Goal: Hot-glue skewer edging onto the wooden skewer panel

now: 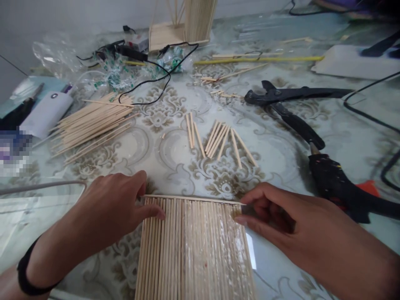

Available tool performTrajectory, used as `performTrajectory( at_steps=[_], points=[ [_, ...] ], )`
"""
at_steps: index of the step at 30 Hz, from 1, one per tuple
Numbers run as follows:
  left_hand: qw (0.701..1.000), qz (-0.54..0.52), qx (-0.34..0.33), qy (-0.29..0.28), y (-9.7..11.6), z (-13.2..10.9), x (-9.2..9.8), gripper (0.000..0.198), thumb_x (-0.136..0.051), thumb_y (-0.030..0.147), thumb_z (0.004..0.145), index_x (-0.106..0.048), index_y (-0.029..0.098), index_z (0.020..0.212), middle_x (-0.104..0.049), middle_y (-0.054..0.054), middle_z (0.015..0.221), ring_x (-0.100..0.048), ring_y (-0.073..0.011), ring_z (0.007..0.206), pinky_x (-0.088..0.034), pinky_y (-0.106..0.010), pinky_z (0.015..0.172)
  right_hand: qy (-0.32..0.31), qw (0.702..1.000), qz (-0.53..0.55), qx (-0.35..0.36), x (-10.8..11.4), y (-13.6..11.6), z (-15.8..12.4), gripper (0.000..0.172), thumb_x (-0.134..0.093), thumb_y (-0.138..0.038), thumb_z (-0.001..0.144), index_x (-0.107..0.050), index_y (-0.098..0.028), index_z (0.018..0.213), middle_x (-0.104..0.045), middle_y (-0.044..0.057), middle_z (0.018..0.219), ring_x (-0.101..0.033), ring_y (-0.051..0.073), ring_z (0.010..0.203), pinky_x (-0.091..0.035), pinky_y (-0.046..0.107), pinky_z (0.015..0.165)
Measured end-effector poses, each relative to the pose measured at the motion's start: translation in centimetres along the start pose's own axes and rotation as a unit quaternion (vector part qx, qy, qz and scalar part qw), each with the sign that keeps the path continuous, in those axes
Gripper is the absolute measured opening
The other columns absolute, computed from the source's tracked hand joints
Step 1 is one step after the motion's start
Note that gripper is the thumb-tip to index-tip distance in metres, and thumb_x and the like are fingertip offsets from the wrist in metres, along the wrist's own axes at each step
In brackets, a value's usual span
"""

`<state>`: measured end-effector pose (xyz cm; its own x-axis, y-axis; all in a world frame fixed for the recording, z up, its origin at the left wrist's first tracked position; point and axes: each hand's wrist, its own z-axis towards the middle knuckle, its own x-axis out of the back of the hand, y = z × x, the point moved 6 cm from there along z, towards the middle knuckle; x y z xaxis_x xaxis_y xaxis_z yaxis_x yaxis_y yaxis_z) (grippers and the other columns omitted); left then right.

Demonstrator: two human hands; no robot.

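Note:
A flat panel of thin wooden sticks (193,250) laid side by side is in front of me, with shiny dried glue over its right half. One thin wooden stick (193,199) lies crosswise along its far edge. My left hand (118,204) grips the panel's far left corner, thumb on top and fingers by the crosswise stick's left end. At the far right corner, my right hand (278,216) pinches the stick's right end between index finger and thumb, the thumb touching the panel.
Several short cut sticks (217,139) lie beyond the panel. A pile of long sticks (93,121) is at left. Black-handled cutters (281,93) and a black glue gun (331,179) lie at right. Farther back are a stick-built structure (200,21), plastic wrappers (115,75) and a white power strip (350,62).

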<state>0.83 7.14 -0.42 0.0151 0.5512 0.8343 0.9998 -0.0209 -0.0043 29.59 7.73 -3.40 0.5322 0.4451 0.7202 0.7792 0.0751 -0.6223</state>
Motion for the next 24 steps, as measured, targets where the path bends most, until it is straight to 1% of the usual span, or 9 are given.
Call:
performTrajectory(
  at_steps=[5, 8, 11, 13, 16, 19, 24],
  points=[
    [1.000, -0.013, -0.002, 0.011, -0.13, 0.00, -0.22, 0.041, -0.072, 0.063, 0.086, -0.055, 0.026, 0.080, -0.064, 0.000, 0.069, -0.056, -0.0233, 0.061, -0.024, -0.034, 0.062, 0.014, 1.000, 0.011, -0.021, 0.30, -0.14, -0.06, 0.020, -0.071, -0.048, 0.083, -0.068, -0.029, 0.078, -0.064, -0.003, 0.054, -0.060, 0.018, 0.045, -0.042, 0.031, 0.045],
    [1.000, -0.020, 0.005, 0.015, -0.09, -0.04, -0.08, 0.039, -0.074, 0.060, 0.084, -0.055, 0.027, 0.078, -0.063, 0.001, 0.068, -0.055, -0.0225, 0.059, -0.023, -0.034, 0.061, 0.014, 1.000, 0.010, -0.025, 0.28, -0.25, -0.10, 0.018, -0.072, -0.046, 0.082, -0.069, -0.029, 0.080, -0.064, -0.004, 0.055, -0.060, 0.018, 0.047, -0.043, 0.030, 0.047],
    [1.000, -0.017, -0.003, 0.022, -0.07, -0.06, 0.00, 0.036, -0.074, 0.056, 0.086, -0.056, 0.027, 0.078, -0.062, 0.002, 0.066, -0.053, -0.0215, 0.058, -0.023, -0.033, 0.061, 0.007, 1.000, 0.015, -0.023, 0.16, -0.26, -0.11, 0.018, -0.072, -0.046, 0.084, -0.069, -0.029, 0.084, -0.065, -0.004, 0.057, -0.061, 0.018, 0.049, -0.042, 0.031, 0.048],
    [1.000, -0.012, -0.010, 0.024, -0.11, -0.04, -0.08, 0.036, -0.073, 0.057, 0.086, -0.056, 0.027, 0.079, -0.060, 0.003, 0.065, -0.053, -0.0210, 0.057, -0.023, -0.033, 0.061, 0.006, 1.000, 0.015, -0.022, 0.17, -0.27, -0.12, 0.018, -0.071, -0.046, 0.086, -0.069, -0.028, 0.084, -0.066, -0.004, 0.058, -0.061, 0.018, 0.049, -0.042, 0.030, 0.048],
    [1.000, -0.004, -0.017, 0.019, -0.17, 0.05, -0.24, 0.038, -0.072, 0.060, 0.086, -0.055, 0.026, 0.080, -0.060, 0.004, 0.066, -0.054, -0.0215, 0.058, -0.023, -0.032, 0.061, 0.009, 1.000, 0.009, -0.020, 0.21, -0.28, -0.14, 0.017, -0.072, -0.043, 0.087, -0.067, -0.028, 0.081, -0.064, -0.005, 0.057, -0.060, 0.016, 0.048, -0.042, 0.030, 0.049],
    [1.000, 0.006, -0.024, 0.012, -0.20, 0.16, -0.26, 0.035, -0.071, 0.057, 0.088, -0.055, 0.026, 0.082, -0.061, 0.004, 0.068, -0.056, -0.0220, 0.061, -0.024, -0.032, 0.062, 0.015, 1.000, 0.007, -0.013, 0.18, -0.22, -0.18, 0.016, -0.074, -0.042, 0.087, -0.068, -0.028, 0.084, -0.064, -0.006, 0.058, -0.060, 0.016, 0.049, -0.042, 0.029, 0.049],
    [0.999, 0.006, -0.050, -0.001, -0.30, 0.23, -0.20, 0.034, -0.071, 0.058, 0.083, -0.057, 0.027, 0.079, -0.066, 0.003, 0.073, -0.061, -0.0236, 0.069, -0.029, -0.033, 0.066, 0.013, 1.000, 0.002, 0.007, 0.08, -0.36, -0.17, 0.011, -0.077, -0.035, 0.088, -0.069, -0.028, 0.088, -0.064, -0.007, 0.060, -0.060, 0.015, 0.051, -0.041, 0.028, 0.050]
  ],
)
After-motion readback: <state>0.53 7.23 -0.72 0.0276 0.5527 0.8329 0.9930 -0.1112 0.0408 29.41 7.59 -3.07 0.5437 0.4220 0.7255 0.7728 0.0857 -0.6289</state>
